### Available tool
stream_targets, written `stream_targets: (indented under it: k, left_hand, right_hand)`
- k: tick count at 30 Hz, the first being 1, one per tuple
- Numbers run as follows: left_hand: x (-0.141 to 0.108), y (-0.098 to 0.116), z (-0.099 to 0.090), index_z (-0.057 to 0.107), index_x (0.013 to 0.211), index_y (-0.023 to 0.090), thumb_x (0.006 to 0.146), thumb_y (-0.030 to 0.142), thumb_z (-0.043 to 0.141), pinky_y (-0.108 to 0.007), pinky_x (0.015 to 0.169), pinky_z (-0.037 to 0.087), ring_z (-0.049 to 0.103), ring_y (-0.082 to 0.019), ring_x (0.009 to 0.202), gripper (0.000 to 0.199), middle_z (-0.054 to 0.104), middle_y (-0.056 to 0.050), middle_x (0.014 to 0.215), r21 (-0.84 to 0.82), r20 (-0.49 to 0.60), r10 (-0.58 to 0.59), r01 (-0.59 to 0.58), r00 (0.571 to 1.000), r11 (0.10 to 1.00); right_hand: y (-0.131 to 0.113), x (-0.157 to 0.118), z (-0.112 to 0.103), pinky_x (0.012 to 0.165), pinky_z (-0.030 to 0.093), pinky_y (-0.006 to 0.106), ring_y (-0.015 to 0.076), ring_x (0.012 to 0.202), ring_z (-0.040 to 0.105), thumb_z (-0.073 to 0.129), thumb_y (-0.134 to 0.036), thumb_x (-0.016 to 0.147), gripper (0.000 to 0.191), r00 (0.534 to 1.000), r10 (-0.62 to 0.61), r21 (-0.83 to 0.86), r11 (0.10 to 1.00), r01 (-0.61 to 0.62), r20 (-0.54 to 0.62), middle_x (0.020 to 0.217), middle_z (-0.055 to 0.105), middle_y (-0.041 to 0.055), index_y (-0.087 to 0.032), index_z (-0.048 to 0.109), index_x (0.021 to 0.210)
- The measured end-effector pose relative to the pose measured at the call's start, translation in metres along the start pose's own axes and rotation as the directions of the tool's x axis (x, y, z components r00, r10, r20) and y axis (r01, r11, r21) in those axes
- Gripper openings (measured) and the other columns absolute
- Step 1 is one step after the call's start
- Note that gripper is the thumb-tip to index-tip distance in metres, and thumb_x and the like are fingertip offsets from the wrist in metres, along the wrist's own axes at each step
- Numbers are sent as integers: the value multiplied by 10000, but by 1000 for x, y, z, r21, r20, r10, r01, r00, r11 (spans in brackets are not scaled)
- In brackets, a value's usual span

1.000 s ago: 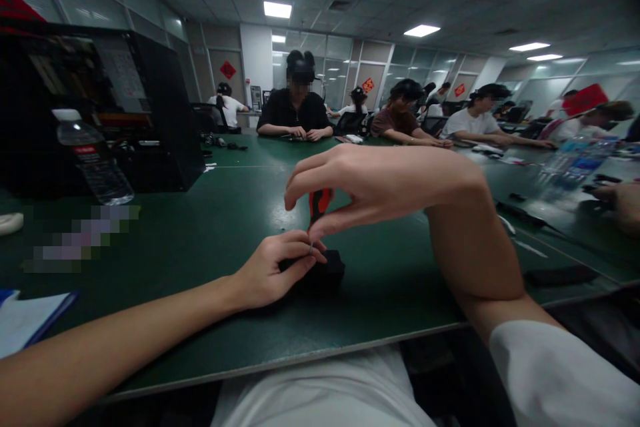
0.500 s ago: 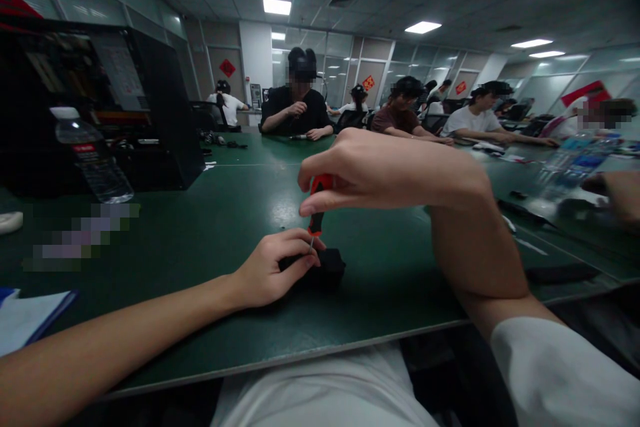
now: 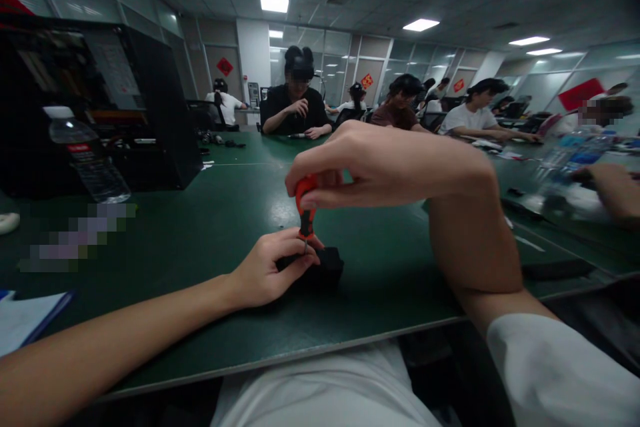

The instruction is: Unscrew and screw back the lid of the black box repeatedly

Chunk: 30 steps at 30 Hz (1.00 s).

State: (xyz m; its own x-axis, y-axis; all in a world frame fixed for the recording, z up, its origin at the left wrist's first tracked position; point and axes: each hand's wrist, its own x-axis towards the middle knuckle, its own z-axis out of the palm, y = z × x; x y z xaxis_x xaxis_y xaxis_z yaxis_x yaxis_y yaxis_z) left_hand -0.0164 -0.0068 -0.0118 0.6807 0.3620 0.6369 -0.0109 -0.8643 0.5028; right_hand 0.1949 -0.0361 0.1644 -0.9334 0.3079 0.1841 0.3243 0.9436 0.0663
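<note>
RH fingers curled rnd screwdriver

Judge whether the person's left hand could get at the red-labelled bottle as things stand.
Probably not while busy: the left hand holds the black block beneath the screwdriver in the right hand. Once freed, it likely could, as open tabletop lies between it and the bottle.

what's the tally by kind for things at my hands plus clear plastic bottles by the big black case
Orange-and-black screwdriver, in the right hand: 1
Boxy black object, at the left hand: 1
Clear plastic bottle with white cap, by the big black case: 1
Total: 3
</note>
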Motion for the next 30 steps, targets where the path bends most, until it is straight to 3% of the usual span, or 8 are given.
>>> stream_targets:
  k: [5, 8, 11, 14, 17, 20, 24, 30]
  left_hand:
    - [0, 0, 0, 723, 932, 145, 982, 128, 568, -268, 890, 526, 691, -167, 958, 164, 718, -88, 1037, 0, -1, -20, 20, 1000, 1000]
    - [0, 0, 0, 725, 940, 145, 974, 123, 574, -272, 906, 527, 694, -172, 973, 156, 723, -92, 1049, 11, -3, -11, 11, 1000, 1000]
    - [0, -1, 0, 726, 943, 148, 972, 118, 575, -273, 901, 527, 693, -171, 968, 156, 722, -92, 1050, 17, -5, 1, -1, 1000, 1000]
    - [0, -1, 1, 729, 940, 145, 973, 126, 576, -266, 874, 531, 694, -169, 954, 159, 718, -93, 1037, 2, -4, -3, 3, 1000, 1000]
    - [0, 0, 1, 737, 937, 142, 970, 132, 582, -270, 879, 536, 700, -173, 959, 159, 719, -100, 1048, 2, -4, -11, 11, 1000, 1000]
    - [1, 1, 0, 743, 934, 139, 967, 129, 581, -276, 894, 540, 705, -178, 967, 166, 721, -106, 1054, 23, -2, -7, 7, 1000, 1000]
    - [1, 1, 0, 741, 936, 139, 970, 121, 572, -267, 914, 533, 699, -171, 982, 173, 723, -101, 1059, 24, -9, 9, -8, 1000, 1000]
    - [2, 0, 0, 748, 921, 148, 972, 139, 586, -273, 907, 536, 702, -165, 954, 171, 723, -87, 1037, 7, -39, -22, 22, 999, 1000]
  right_hand:
    - [0, -4, -4, 938, 452, 301, 206, 1198, 576, 594, -330, 985, 230, 995, -96, 34, 995, 96, 24, 1378, 566, 108, -177, 646, 1149]
    - [-1, -1, 1, 856, 460, 302, 203, 1030, 633, 607, -456, 976, 427, 997, 38, -33, 999, -40, -60, 1104, 682, 91, -147, 599, 1271]
    - [-3, 2, 5, 770, 441, 273, 163, 860, 638, 558, -418, 1011, 318, 995, 96, -72, 993, -99, -42, 871, 688, 48, -134, 671, 1096]
    - [-5, 3, 3, 787, 444, 250, 136, 937, 634, 524, -277, 1025, 212, 996, -53, -3, 999, 53, 73, 1108, 684, 76, -153, 688, 972]
    - [-7, 2, 0, 840, 458, 250, 158, 1102, 606, 559, -293, 1007, 194, 993, -113, 15, 994, 112, 46, 1382, 568, 98, -174, 681, 1099]
    - [-8, 2, 2, 793, 463, 266, 172, 987, 630, 585, -438, 992, 374, 995, 72, -75, 994, -77, -68, 1168, 672, 101, -142, 648, 1212]
    - [-5, 3, 6, 737, 445, 263, 149, 815, 620, 567, -437, 1002, 330, 992, 125, -99, 987, -125, -8, 838, 677, 41, -139, 699, 952]
    - [-1, 2, 4, 934, 458, 300, 185, 1161, 574, 598, -281, 982, 237, 996, -90, 3, 996, 90, -3, 1387, 549, 105, -180, 647, 1191]
